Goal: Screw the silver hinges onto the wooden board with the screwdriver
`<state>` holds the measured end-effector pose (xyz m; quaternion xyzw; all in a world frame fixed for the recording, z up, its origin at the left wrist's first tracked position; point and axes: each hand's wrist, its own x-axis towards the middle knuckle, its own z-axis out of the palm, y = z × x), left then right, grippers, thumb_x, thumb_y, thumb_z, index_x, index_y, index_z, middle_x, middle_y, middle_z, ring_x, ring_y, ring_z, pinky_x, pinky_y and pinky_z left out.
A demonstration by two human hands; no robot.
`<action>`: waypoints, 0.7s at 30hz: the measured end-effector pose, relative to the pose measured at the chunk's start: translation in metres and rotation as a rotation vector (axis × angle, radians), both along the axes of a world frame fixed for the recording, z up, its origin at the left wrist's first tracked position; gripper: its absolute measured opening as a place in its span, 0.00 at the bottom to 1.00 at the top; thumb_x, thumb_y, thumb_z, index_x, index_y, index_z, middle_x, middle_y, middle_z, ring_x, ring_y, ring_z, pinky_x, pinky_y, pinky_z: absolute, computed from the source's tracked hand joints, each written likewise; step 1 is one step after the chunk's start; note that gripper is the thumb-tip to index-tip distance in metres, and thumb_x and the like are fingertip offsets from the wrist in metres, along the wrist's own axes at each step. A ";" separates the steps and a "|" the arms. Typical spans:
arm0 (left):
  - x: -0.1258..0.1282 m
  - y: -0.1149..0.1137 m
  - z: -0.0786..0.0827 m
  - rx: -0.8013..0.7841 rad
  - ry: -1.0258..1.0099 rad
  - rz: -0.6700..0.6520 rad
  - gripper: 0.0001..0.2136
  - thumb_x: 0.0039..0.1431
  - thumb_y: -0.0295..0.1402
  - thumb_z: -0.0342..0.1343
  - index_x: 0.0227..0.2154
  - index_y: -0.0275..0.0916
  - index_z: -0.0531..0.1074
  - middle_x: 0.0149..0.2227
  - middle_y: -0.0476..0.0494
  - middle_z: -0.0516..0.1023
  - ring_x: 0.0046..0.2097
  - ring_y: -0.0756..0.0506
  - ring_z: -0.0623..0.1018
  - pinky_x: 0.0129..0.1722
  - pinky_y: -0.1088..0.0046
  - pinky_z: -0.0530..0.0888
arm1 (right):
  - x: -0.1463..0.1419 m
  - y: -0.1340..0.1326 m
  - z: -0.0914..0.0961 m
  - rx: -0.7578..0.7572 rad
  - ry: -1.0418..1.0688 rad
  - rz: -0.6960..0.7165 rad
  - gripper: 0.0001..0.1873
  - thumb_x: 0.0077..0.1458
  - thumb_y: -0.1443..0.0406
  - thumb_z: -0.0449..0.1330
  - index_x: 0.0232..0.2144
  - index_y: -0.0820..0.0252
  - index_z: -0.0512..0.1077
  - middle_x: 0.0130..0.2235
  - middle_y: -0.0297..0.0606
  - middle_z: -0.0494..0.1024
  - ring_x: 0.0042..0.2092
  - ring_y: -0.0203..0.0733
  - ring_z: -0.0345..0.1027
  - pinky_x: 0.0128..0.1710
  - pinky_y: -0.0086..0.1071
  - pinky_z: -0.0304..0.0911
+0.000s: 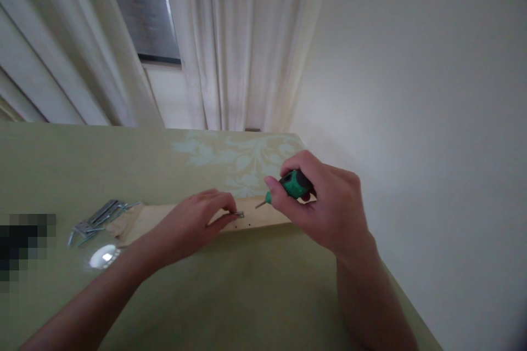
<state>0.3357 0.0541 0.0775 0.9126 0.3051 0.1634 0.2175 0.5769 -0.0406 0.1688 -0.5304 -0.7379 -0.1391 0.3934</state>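
A pale wooden board (263,216) lies across the green tablecloth (230,296). My left hand (193,225) rests on the board, and its fingertips pinch a small metal screw (239,214) against the wood. My right hand (325,203) is closed round a green-handled screwdriver (288,186). The tool's tip points left and stops a short way from the screw. Most of the board's left part is hidden under my left hand.
Several metal brackets and screws (99,218) lie in a pile at the left, with a small shiny round lid (102,256) just below them. The table's right edge (395,279) runs close to a white wall. Curtains hang behind the table.
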 end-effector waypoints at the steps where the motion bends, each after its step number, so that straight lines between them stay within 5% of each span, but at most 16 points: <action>1: -0.008 0.003 0.007 -0.017 -0.035 0.065 0.13 0.73 0.46 0.52 0.42 0.45 0.78 0.40 0.46 0.83 0.42 0.42 0.81 0.41 0.68 0.74 | 0.000 -0.004 0.002 0.050 0.017 0.014 0.12 0.67 0.55 0.65 0.34 0.54 0.70 0.25 0.28 0.76 0.25 0.33 0.67 0.29 0.30 0.62; 5: -0.053 0.020 0.019 0.016 -0.054 0.387 0.17 0.65 0.53 0.57 0.36 0.44 0.77 0.35 0.46 0.83 0.37 0.41 0.81 0.36 0.68 0.72 | -0.003 -0.024 0.008 0.080 0.022 0.131 0.12 0.68 0.52 0.66 0.44 0.52 0.75 0.32 0.32 0.82 0.31 0.37 0.75 0.34 0.32 0.72; 7: -0.081 0.030 0.013 0.083 0.053 0.636 0.15 0.63 0.50 0.58 0.33 0.42 0.77 0.33 0.45 0.82 0.36 0.40 0.81 0.38 0.65 0.72 | -0.006 -0.029 0.007 0.010 0.002 0.189 0.13 0.69 0.53 0.66 0.50 0.52 0.76 0.41 0.36 0.85 0.39 0.40 0.80 0.41 0.32 0.75; 10: -0.124 0.040 -0.010 0.163 0.244 0.917 0.16 0.67 0.45 0.53 0.42 0.39 0.78 0.36 0.42 0.83 0.42 0.32 0.82 0.42 0.57 0.71 | -0.017 -0.023 -0.003 -0.056 -0.047 0.272 0.10 0.72 0.60 0.63 0.53 0.52 0.76 0.51 0.38 0.84 0.51 0.41 0.80 0.52 0.33 0.75; 13: -0.160 0.047 -0.035 0.131 0.239 1.001 0.17 0.69 0.42 0.52 0.51 0.37 0.77 0.38 0.42 0.84 0.48 0.29 0.82 0.46 0.54 0.72 | -0.031 -0.004 -0.022 -0.081 -0.111 0.302 0.10 0.73 0.63 0.60 0.53 0.55 0.76 0.51 0.40 0.83 0.51 0.42 0.79 0.53 0.35 0.75; 21: -0.201 0.062 -0.065 -0.100 0.145 1.072 0.22 0.66 0.46 0.52 0.45 0.31 0.82 0.46 0.30 0.85 0.51 0.27 0.83 0.46 0.55 0.73 | -0.078 0.017 -0.061 0.209 -0.311 0.383 0.13 0.72 0.69 0.57 0.55 0.55 0.76 0.52 0.43 0.84 0.49 0.43 0.78 0.51 0.36 0.73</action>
